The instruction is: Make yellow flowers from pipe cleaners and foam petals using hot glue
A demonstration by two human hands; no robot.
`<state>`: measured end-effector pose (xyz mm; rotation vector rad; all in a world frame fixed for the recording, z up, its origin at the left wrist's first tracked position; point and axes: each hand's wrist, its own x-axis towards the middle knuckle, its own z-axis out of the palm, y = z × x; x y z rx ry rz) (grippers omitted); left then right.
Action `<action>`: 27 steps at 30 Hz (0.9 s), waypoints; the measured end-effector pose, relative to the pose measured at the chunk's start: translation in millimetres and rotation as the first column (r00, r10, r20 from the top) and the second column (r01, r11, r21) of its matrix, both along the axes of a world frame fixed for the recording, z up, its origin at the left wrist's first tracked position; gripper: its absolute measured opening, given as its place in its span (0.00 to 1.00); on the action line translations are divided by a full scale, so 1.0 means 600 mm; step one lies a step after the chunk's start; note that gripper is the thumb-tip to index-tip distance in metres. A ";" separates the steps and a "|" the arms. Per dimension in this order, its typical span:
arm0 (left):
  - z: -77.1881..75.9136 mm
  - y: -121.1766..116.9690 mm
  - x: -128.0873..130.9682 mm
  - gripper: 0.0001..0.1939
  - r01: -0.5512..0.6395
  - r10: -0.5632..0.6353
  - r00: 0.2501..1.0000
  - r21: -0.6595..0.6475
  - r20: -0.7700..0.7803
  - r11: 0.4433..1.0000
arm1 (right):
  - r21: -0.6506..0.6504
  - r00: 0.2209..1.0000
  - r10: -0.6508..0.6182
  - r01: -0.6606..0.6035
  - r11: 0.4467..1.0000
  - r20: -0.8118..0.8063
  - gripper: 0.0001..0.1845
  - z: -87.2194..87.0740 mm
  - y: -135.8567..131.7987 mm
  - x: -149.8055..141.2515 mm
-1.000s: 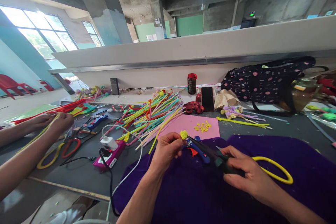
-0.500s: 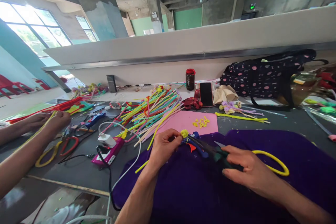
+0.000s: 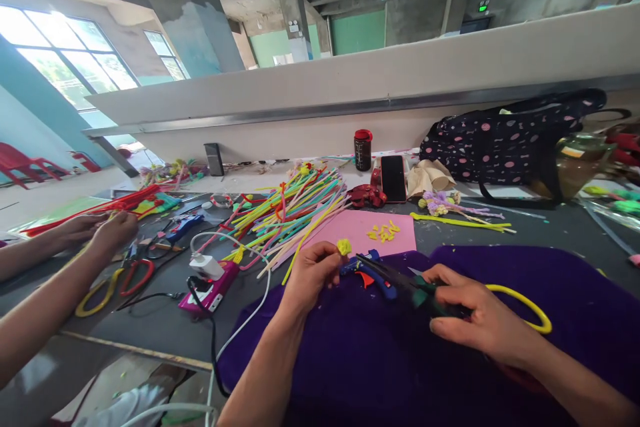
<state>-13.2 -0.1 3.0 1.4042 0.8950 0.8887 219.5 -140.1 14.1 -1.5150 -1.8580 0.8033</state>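
Observation:
My left hand (image 3: 313,271) pinches a small yellow fuzzy piece (image 3: 343,247) between its fingertips, above purple cloth (image 3: 380,353). My right hand (image 3: 470,313) is closed round the dark green handles of scissors (image 3: 400,278), blades open and pointing left toward the yellow piece. A yellow pipe cleaner loop (image 3: 525,307) curves out behind my right hand. A blue glue gun (image 3: 367,270) lies on the cloth under the scissor blades. Beyond it lies a pink sheet (image 3: 365,230) with small yellow cuttings (image 3: 383,232).
A heap of coloured pipe cleaners (image 3: 290,210) lies centre left. Another person's hands (image 3: 95,230) work at the left, near red and yellow scissors (image 3: 117,278). A pink charger block with cables (image 3: 207,283), a phone (image 3: 393,178), a bottle (image 3: 363,149) and a dotted bag (image 3: 505,147) stand about.
My left hand has lifted the yellow piece slightly up and left, away from the scissor tips. My right hand has shifted a little with the scissors. The view tilted slightly.

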 end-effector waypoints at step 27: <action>-0.005 -0.014 0.010 0.07 -0.108 0.118 0.991 0.156 -0.057 0.982 | 0.022 0.998 -0.065 0.065 0.998 0.005 0.11 -0.005 -0.005 -0.016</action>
